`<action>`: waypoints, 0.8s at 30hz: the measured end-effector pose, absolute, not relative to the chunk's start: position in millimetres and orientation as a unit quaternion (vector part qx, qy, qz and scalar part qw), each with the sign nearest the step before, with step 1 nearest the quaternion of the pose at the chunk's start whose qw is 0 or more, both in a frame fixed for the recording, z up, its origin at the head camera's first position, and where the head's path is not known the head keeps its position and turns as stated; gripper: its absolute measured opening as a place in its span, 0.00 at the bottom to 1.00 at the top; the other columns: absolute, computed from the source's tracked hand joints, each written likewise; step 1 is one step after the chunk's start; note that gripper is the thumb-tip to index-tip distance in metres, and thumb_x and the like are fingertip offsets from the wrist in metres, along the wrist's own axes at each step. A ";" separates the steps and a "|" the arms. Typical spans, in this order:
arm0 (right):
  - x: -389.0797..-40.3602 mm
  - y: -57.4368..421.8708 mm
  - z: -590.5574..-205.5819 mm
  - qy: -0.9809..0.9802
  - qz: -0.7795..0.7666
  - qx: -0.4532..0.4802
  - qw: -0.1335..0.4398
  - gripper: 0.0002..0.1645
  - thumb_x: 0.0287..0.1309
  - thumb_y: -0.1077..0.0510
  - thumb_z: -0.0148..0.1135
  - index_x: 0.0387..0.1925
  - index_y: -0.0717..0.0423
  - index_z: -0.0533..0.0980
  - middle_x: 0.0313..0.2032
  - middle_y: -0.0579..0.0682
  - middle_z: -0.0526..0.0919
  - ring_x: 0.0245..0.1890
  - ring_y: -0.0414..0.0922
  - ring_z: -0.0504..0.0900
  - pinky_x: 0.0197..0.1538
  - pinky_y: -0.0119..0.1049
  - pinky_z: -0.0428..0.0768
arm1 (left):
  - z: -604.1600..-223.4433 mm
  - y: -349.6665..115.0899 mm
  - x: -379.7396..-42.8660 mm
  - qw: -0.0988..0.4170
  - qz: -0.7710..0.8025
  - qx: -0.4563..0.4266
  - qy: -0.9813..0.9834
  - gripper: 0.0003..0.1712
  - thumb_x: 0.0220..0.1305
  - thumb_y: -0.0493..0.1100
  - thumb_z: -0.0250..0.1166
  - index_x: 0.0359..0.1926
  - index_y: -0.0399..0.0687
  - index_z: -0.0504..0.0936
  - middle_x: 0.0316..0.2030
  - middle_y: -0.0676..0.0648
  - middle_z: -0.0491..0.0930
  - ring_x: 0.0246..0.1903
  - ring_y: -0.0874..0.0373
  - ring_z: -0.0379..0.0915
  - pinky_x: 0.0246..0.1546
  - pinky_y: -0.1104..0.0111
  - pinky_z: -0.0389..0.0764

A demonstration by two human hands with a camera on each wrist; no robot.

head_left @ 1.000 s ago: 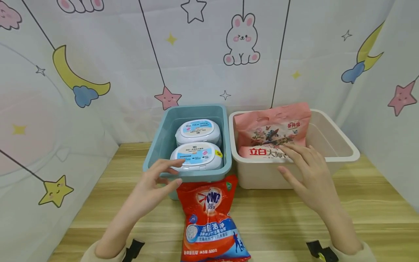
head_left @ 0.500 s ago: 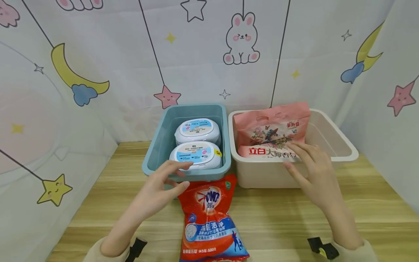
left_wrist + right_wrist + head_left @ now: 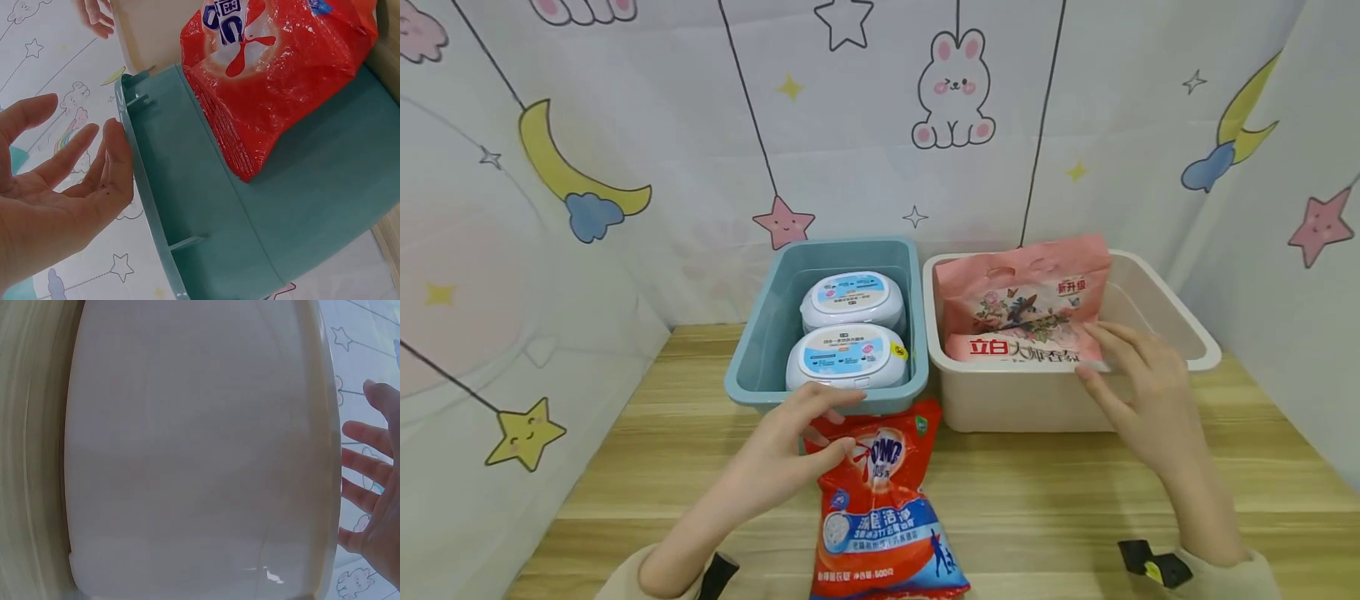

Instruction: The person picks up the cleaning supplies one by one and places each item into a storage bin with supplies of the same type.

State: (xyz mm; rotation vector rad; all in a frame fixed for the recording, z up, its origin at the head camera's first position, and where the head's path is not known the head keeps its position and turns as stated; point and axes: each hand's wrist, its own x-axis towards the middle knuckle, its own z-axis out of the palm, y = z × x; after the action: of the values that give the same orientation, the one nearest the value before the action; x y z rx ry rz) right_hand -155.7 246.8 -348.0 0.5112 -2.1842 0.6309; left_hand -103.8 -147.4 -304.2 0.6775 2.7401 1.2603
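In the head view my left hand [image 3: 790,442] hovers over the top left of a red bag of laundry powder [image 3: 887,533], by the front rim of a teal basket [image 3: 745,367]. Its fingers are loosely bent and hold nothing. Two white oval lidded boxes, a front one [image 3: 847,358] and a back one [image 3: 853,298], sit in that basket. My right hand [image 3: 1157,400] is above the front rim of a cream basket [image 3: 1022,400], fingers spread and holding nothing. A pink detergent bag [image 3: 1022,283] leans inside the cream basket.
Both baskets stand side by side on a wood-grain table [image 3: 1037,517], against a white curtain [image 3: 865,167] printed with stars, moons and rabbits. The red bag lies in front of the teal basket, against its front wall.
My left hand has moved right and slightly down, from the teal basket's rim to over the red bag. My right hand has shifted right along the cream basket. Bags and boxes stay in place.
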 end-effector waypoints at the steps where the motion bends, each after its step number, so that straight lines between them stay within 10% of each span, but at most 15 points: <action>1: -155.6 248.1 -348.6 -0.861 0.250 0.201 0.396 0.29 0.61 0.41 0.60 0.57 0.53 0.76 0.56 0.57 0.78 0.55 0.58 0.73 0.60 0.52 0.63 | -304.2 -146.0 -103.5 0.032 0.406 0.220 0.886 0.25 0.62 0.41 0.64 0.61 0.54 0.74 0.51 0.46 0.74 0.49 0.51 0.71 0.40 0.69 0.81; 11: -158.8 261.2 -352.7 -0.854 0.244 0.196 0.415 0.39 0.59 0.28 0.51 0.52 0.55 0.79 0.52 0.60 0.79 0.52 0.60 0.73 0.67 0.55 0.61 | -306.9 -137.9 -97.8 0.054 0.393 0.234 0.888 0.24 0.63 0.42 0.64 0.60 0.56 0.75 0.50 0.47 0.73 0.50 0.53 0.70 0.41 0.71 0.81; 24: -154.2 279.7 -348.1 -0.866 0.239 0.183 0.400 0.27 0.57 0.43 0.63 0.49 0.59 0.81 0.48 0.62 0.80 0.51 0.61 0.72 0.64 0.42 0.60 | -320.5 -129.0 -96.0 0.100 0.362 0.232 0.897 0.25 0.61 0.43 0.66 0.60 0.56 0.76 0.49 0.49 0.74 0.52 0.54 0.70 0.38 0.66 0.84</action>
State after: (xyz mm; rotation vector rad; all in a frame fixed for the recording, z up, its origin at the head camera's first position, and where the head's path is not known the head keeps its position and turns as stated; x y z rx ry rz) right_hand -154.2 279.7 -348.1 0.4621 -2.1894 0.6057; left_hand -96.0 -129.0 -320.5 0.6844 2.6521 1.0692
